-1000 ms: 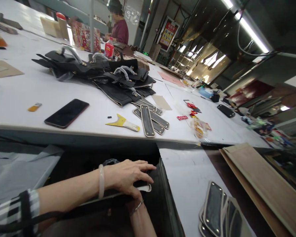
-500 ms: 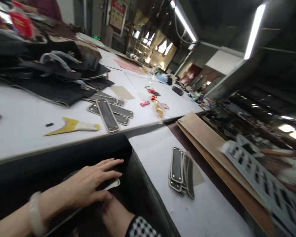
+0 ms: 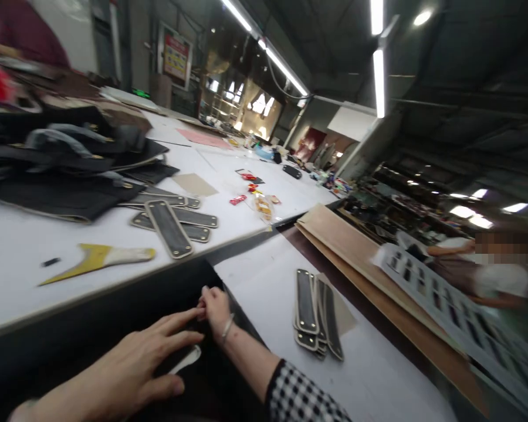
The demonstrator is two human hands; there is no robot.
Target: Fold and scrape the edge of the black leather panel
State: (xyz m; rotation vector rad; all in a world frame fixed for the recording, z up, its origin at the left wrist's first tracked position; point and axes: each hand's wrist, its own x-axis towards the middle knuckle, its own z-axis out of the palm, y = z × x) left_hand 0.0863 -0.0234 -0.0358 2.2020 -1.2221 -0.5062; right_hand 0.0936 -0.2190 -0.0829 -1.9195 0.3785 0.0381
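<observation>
My left hand [image 3: 143,363] reaches in from the lower left, its fingers stretched out and apart. Under it a pale, rounded tip of some item [image 3: 187,358] shows; the hand and the dark area around it hide the remainder. My right hand [image 3: 215,310], below a checkered sleeve, has its fingers pinched together beside the left fingertips. Whatever is in that pinch, if anything, is too small to make out. Both hands are over the dark recess [image 3: 185,281] in front of the white table [image 3: 13,258].
On the table lie a yellow-and-white pointed tool [image 3: 101,258], dark straps with light edging [image 3: 169,228] and black bag pieces [image 3: 57,193]. More straps [image 3: 307,305] are stacked at right. Long brown boards [image 3: 378,293] border that side; a person [image 3: 501,281] sits beyond.
My right hand has moved forward from beneath the left hand to its fingertips, now pinched. My left hand has shifted slightly left and down in view. The camera has turned right.
</observation>
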